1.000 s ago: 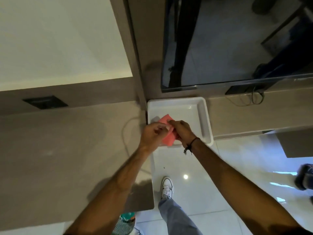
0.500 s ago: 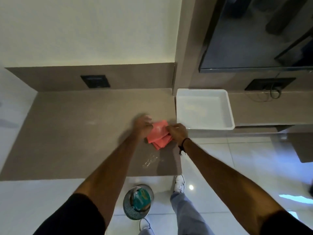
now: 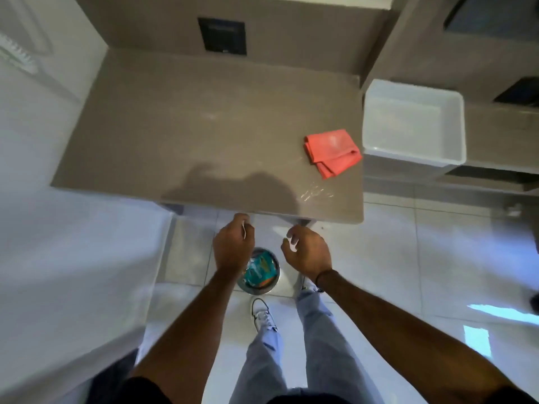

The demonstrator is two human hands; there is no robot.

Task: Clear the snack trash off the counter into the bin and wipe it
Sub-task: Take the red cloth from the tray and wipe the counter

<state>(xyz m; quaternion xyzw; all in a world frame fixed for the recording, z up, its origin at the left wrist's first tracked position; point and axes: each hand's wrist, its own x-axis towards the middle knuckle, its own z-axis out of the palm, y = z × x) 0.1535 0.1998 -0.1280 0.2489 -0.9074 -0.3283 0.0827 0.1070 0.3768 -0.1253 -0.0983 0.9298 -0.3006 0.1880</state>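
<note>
A folded pink cloth (image 3: pixel 331 151) lies alone on the brown counter (image 3: pixel 204 126), near its right edge. A wet smear (image 3: pixel 316 193) shines just in front of the cloth. Both hands hang in front of the counter's near edge, above the floor. My left hand (image 3: pixel 233 249) partly covers a round metal bin (image 3: pixel 269 282) that stands on the floor, with a teal snack wrapper (image 3: pixel 259 272) inside it. My right hand (image 3: pixel 306 252) is just right of the bin. Both hands have loosely curled fingers and hold nothing that I can make out.
A white plastic tray (image 3: pixel 414 153) sits on a lower ledge right of the counter. A dark socket plate (image 3: pixel 223 36) is set in the back wall. My legs and a white shoe (image 3: pixel 262 314) stand on the glossy tiled floor.
Both hands let go of the pink cloth, which now rests on the counter, and pulled back past the front edge to above the bin. The view tilted downward.
</note>
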